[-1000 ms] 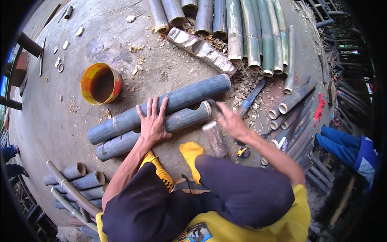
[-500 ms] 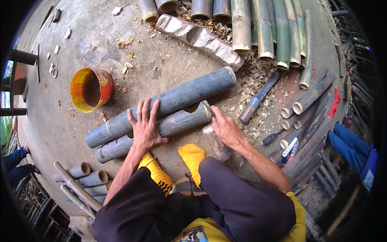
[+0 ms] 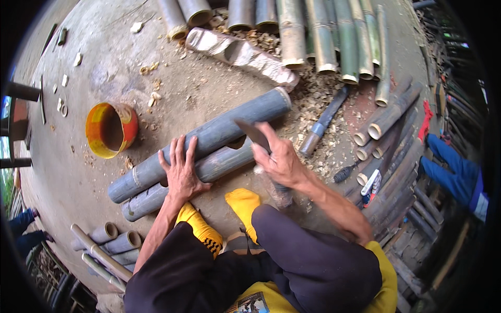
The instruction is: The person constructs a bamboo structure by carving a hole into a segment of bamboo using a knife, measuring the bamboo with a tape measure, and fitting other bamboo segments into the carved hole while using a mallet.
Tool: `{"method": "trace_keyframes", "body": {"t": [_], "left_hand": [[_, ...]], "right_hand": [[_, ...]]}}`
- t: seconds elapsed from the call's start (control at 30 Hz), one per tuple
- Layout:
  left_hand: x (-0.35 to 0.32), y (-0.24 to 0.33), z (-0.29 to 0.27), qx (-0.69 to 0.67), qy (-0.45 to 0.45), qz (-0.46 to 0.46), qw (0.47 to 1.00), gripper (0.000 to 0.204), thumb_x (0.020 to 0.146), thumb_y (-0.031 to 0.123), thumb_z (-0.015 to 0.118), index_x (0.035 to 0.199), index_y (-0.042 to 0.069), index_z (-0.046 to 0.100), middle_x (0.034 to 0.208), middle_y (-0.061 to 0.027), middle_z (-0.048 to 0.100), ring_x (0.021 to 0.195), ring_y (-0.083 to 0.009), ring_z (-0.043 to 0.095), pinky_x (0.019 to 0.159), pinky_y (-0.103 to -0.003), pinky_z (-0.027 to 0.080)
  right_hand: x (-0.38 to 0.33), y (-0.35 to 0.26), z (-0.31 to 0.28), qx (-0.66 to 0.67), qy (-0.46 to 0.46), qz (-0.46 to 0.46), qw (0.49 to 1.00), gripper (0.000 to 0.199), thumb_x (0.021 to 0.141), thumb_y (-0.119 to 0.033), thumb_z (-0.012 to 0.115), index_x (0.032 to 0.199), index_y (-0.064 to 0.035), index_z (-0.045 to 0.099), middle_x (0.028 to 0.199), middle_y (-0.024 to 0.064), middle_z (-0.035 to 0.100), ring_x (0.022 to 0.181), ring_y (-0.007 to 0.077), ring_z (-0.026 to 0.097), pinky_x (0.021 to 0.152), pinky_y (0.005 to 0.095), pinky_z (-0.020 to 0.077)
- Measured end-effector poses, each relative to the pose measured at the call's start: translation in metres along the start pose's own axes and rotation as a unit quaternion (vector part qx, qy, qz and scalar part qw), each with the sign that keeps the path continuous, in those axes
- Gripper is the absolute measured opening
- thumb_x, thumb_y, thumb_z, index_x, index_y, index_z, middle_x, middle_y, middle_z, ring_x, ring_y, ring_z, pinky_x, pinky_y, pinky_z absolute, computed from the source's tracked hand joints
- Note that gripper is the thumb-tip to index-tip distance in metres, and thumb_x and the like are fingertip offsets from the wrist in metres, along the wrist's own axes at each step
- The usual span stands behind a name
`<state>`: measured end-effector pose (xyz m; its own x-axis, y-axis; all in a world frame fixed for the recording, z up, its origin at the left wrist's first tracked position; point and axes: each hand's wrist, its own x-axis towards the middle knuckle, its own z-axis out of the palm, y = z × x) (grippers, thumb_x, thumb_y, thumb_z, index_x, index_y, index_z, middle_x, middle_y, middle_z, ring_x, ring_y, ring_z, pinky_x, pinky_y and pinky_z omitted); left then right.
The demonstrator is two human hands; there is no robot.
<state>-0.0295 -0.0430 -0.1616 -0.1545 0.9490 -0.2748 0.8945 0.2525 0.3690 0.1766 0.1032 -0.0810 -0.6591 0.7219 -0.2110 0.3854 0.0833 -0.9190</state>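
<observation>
Head view, left hand: left hand lies palm down, fingers spread flat, across the two grey bamboo sections at centre frame; fingertips reach onto the upper one.
Head view, right hand: right hand closed in a fist around the handle of a dark-bladed knife; blade points toward 10 o'clock and sits over the upper edge of the shorter section.
Long bamboo section: long grey bamboo tube runs from 8 o'clock to 2 o'clock across the concrete floor, cut end up at 2 o'clock.
Short bamboo section: shorter grey bamboo tube lies parallel, touching the long one on its near side; a notch shows in it close beside the blade.
Feet: two yellow socks just below the shorter tube, at 6 o'clock of the hands.
Bucket: orange-and-yellow bucket on its side at 9 o'clock of the left hand, well apart, mouth open toward the camera.
Stock: row of green and tan bamboo poles at 12 o'clock; wood chips strewn below them.
Other pieces: split pale bamboo piece at 12 o'clock; a dark-handled tool lying at 2 o'clock of the right hand; short cut tubes at 7 o'clock.
</observation>
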Motion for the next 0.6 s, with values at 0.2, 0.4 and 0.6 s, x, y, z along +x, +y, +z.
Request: {"method": "trace_keyframes", "body": {"t": [0.2, 0.4, 0.6], "left_hand": [[-0.028, 0.011, 0.001, 0.026, 0.074, -0.02, 0.997, 0.111, 0.044, 0.034, 0.084, 0.14, 0.016, 0.032, 0.142, -0.0161, 0.029, 0.135, -0.0331, 0.023, 0.108, -0.057, 0.01], [-0.087, 0.004, 0.031, 0.056, 0.08, -0.068, 0.993, 0.093, 0.052, 0.01, 0.076, 0.135, 0.011, 0.035, 0.126, -0.0152, 0.041, 0.119, -0.0339, 0.038, 0.099, -0.047, 0.028], [-0.076, -0.009, 0.003, -0.03, 0.005, -0.079, 0.996, 0.081, 0.053, 0.012, 0.074, 0.127, 0.01, 0.042, 0.101, -0.0186, 0.062, 0.092, -0.0366, 0.06, 0.084, -0.043, 0.045]], "right_hand": [[-0.002, 0.037, -0.076, -0.098, 0.342, -0.003, 0.935, 0.047, 0.089, -0.01, 0.049, 0.133, -0.0028, 0.034, 0.075, 0.0157, 0.059, 0.059, 0.0272, 0.058, 0.056, 0.0381, 0.0481], [-0.071, 0.167, -0.142, -0.144, 0.351, 0.33, 0.864, 0.073, 0.08, 0.0, 0.049, 0.143, -0.0012, 0.013, 0.128, 0.0376, 0.037, 0.095, 0.0424, 0.057, 0.078, 0.0442, 0.0504], [-0.091, 0.183, -0.123, -0.351, 0.418, 0.199, 0.814, 0.067, 0.083, -0.011, 0.058, 0.138, 0.0035, 0.025, 0.125, 0.0312, 0.043, 0.11, 0.0417, 0.048, 0.095, 0.0457, 0.0372]]}}
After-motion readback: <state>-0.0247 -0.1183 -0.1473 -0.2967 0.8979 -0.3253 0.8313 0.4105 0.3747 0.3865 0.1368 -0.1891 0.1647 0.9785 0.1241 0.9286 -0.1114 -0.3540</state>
